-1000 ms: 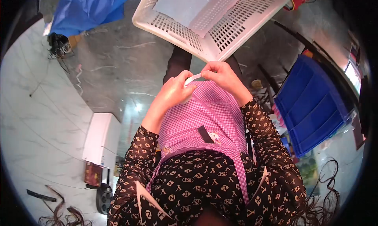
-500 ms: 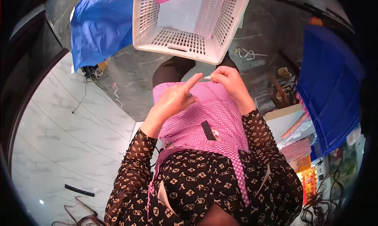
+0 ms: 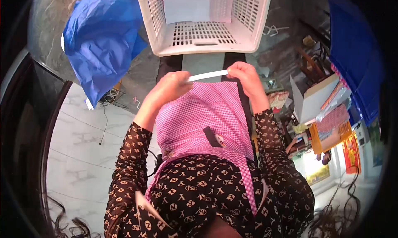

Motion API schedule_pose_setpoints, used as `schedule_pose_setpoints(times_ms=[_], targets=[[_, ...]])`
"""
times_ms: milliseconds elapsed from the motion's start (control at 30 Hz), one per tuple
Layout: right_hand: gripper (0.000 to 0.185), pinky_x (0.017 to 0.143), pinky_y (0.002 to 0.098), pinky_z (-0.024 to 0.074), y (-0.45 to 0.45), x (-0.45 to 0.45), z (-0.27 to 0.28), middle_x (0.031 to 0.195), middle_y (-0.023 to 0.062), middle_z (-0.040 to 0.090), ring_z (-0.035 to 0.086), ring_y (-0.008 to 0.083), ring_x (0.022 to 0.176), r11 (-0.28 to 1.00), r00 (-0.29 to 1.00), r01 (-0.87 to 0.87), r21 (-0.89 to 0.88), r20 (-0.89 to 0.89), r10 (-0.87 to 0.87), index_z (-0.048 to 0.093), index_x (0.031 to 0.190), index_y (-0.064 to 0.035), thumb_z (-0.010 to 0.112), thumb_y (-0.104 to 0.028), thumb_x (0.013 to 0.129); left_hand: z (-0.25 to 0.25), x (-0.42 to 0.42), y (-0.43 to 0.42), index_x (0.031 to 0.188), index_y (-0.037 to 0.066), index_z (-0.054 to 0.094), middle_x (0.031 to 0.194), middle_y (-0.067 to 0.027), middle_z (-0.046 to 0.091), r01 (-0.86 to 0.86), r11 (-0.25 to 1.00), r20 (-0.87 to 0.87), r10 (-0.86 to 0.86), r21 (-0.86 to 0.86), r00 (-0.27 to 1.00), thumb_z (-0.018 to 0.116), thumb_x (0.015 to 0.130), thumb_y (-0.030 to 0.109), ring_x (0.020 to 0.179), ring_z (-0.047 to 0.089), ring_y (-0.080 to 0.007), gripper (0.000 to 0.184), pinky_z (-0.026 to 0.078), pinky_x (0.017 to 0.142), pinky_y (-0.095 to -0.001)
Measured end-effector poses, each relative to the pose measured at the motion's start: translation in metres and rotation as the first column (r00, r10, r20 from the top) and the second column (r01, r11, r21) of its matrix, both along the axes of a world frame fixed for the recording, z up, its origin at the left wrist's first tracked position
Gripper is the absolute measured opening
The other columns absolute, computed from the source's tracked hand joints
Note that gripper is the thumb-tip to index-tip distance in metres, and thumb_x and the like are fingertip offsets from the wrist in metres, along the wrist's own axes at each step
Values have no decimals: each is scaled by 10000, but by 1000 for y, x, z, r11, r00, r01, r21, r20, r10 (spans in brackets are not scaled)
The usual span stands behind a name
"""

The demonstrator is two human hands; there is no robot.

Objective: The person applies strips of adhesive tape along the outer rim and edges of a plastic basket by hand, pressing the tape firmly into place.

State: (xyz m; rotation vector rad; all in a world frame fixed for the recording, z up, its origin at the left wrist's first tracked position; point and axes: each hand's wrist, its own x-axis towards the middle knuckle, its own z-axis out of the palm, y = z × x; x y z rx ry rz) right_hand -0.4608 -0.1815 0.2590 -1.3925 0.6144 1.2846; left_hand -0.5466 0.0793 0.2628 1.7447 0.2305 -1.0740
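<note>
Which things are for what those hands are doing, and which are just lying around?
Probably for the job:
white strip, held by left hand and right hand
white basket, maybe

Probably just lying around:
blue sheet
cables

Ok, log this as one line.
left hand: grips white strip | right hand: pinches other end | strip: straight between hands | white basket: beyond
</note>
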Motion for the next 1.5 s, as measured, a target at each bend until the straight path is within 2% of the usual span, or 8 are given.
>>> schedule_pose_setpoints(times_ms=[133, 433, 533, 700, 1167, 1333, 1467, 1500], targets=[[100, 694, 239, 448, 22, -34, -11, 755, 40, 632, 576, 109, 696, 996, 996, 65, -62, 73, -60, 638, 812, -8, 612, -105, 816, -8, -12, 38, 981, -12, 632, 766, -96, 614, -98, 987, -50, 92, -127, 994, 677, 818, 158, 701, 565, -147, 239, 459, 651, -314], [132, 652, 234, 439, -15, -45, -34, 713, 22, 624, 565, 90, 683, 967, 975, 146, -208, 197, -104, 651, 810, -2, 629, -131, 813, -47, -5, 49, 947, 4, 625, 776, -31, 595, -96, 995, -104, 93, -30, 990, 663, 793, 79, 725, 535, -87, 175, 450, 667, -264], [145, 647, 235, 435, -25, -40, -57, 712, 23, 624, 563, 90, 677, 950, 982, 86, -300, 185, -31, 650, 809, 0, 631, -144, 807, -68, -2, 46, 992, 6, 617, 797, -39, 606, -183, 983, -72, 180, -36, 981, 630, 786, 47, 786, 554, -93, 210, 460, 725, -261], [169, 566, 253, 427, -48, -20, -92, 693, 7, 615, 560, 92, 639, 909, 983, 26, -416, 175, 52, 643, 796, -31, 618, -199, 801, -95, 3, 32, 1009, 36, 602, 1027, -165, 592, -72, 991, 233, 44, 113, 971, 530, 717, -22, 976, 578, -369, 306, 479, 828, -396], [200, 488, 249, 428, -108, 8, -158, 692, 11, 624, 578, 89, 599, 728, 979, -121, -675, 39, 198, 657, 850, -20, 612, -210, 810, -140, 7, 32, 1225, 123, 514, 1035, -111, 536, 77, 975, 248, -129, 208, 960, 544, 771, -61, 949, 566, -310, 491, 462, 832, -377], [229, 483, 265, 457, -133, 4, -176, 654, 11, 634, 603, 93, 560, 460, 805, -341, -820, -1, 594, 668, 779, -24, 601, -242, 799, -160, -2, 40, 1205, 118, 519, 1060, -115, 555, 163, 941, 313, -257, 298, 914, 538, 737, -79, 985, 561, -316, 508, 465, 862, -392], [244, 497, 261, 469, -116, 13, -161, 659, 8, 645, 605, 82, 564, 464, 868, -338, -819, -80, 491, 679, 790, -27, 600, -258, 797, -165, -6, 42, 1173, 119, 532, 956, -107, 560, 148, 921, 420, -301, 359, 856, 457, 766, -56, 941, 570, -291, 449, 462, 812, -382], [266, 573, 334, 480, -115, 12, -160, 650, 81, 640, 619, 204, 607, 479, 871, -304, -823, -35, 491, 667, 732, -17, 563, -254, 791, -162, -5, 42, 1173, 119, 532, 956, -107, 560, 148, 922, 419, -300, 358, 857, 457, 766, -56, 941, 570, -291, 449, 462, 812, -382]])
